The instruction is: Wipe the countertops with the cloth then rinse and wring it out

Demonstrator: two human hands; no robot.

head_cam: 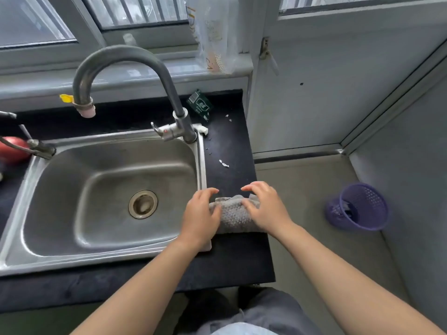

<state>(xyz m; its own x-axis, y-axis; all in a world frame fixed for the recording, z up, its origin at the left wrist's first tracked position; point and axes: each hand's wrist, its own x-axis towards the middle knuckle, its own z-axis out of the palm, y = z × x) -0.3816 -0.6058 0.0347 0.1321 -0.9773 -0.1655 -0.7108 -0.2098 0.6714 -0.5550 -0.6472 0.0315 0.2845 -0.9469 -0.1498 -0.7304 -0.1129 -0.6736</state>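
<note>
A grey textured cloth (233, 215) lies bunched on the black countertop (227, 151) just right of the steel sink (79, 252). My left hand (200, 216) rests on the cloth's left end, thumb pressed into it and fingers arched above. On its right end sits my right hand (266, 206), fingers curved and spread over the fabric. Both hands touch the cloth; neither is clearly closed around it. Small white paper scraps (223, 163) and dark crumbs dot the counter beyond the cloth.
A tall curved faucet (125, 56) stands at the sink's back right corner. A green packet (199, 103) lies at the counter's rear. A plastic bag (215, 35) hangs by the window. A purple basket (360, 207) stands on the floor to the right. A red object (12, 148) sits far left.
</note>
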